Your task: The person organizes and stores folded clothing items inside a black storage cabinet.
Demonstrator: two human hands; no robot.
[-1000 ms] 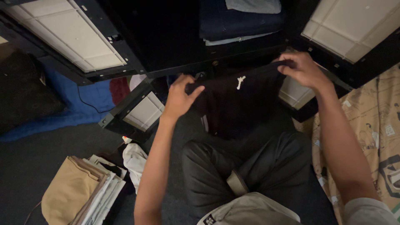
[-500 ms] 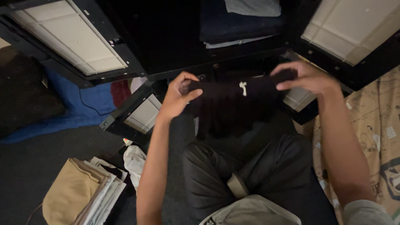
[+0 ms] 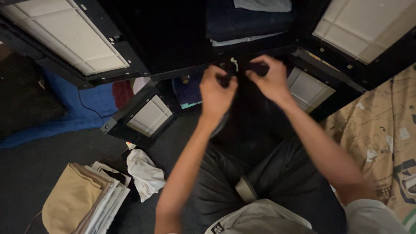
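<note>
Left hand (image 3: 216, 93) and right hand (image 3: 271, 80) came together — earlier spread wide apart. The black fabric garment with a small white mark (image 3: 249, 112) now hangs folded narrower, its top edge lifted nearer the dark cabinet shelf (image 3: 182, 65).

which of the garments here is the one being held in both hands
The black garment with a small white mark, gripped at its top edge by the left hand and right hand. The tan-topped folded pile and white cloth lie untouched on the floor.

Dim, uneven light is seen; the white cabinet door panels (image 3: 73, 37) are brightly lit, the interior is lost in shadow, and slight motion blur is noted.
</note>
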